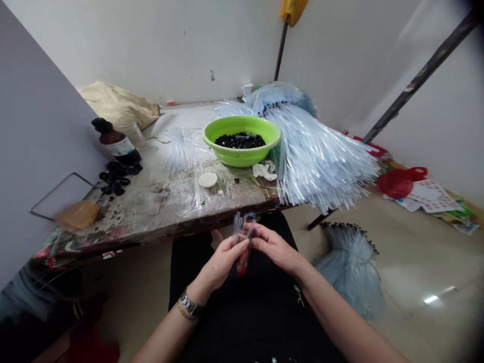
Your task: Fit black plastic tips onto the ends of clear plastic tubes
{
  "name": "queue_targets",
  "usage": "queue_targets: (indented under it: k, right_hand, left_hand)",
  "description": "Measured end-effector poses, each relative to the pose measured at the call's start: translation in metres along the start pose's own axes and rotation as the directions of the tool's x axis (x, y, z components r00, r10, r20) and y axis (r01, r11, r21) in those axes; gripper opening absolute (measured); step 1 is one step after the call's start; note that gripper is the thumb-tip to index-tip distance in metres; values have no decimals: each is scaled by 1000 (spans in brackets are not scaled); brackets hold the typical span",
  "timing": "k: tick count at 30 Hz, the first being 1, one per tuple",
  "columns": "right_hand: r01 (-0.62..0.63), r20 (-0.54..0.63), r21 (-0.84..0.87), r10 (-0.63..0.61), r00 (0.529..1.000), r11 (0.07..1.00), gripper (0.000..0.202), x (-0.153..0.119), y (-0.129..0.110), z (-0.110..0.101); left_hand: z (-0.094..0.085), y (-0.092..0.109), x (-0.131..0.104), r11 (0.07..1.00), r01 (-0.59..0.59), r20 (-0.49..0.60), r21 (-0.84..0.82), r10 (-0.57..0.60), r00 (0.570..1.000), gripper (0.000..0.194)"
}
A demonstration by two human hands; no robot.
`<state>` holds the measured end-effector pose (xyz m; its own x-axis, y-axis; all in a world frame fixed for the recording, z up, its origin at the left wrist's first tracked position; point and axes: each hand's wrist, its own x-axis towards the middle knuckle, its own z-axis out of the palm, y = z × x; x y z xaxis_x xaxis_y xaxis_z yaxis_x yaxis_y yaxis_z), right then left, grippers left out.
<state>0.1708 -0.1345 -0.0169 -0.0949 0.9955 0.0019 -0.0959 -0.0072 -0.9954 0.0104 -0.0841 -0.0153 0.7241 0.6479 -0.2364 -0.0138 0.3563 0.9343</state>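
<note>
Above my lap, in front of the table edge, my left hand (229, 257) is closed around a small bunch of clear plastic tubes (237, 224) whose ends point up. Close against it, my right hand (270, 244) pinches with thumb and fingers at one or more clear tubes (251, 228) beside the bunch. Exactly how many tubes each hand has cannot be made out. On the table beyond, a green basin (242, 160) holds many small black parts (236, 142). A small white dish (207, 179) sits in front of it.
A large heap of clear tubes (313, 151) overhangs the table's right edge. Another tied bundle (350, 267) is on the floor. Loose tubes (181, 148) lie left of the basin. A brown bottle (119, 143) and black rings (115, 176) are at left. Another person (38, 312) sits lower left.
</note>
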Motion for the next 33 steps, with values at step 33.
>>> queue_targets:
  k: [33]
  right_hand:
    - [-226, -14, 424, 256, 967, 877, 41, 22, 2, 24]
  left_hand:
    - [-1, -15, 5, 996, 60, 87, -71, -53, 995, 42]
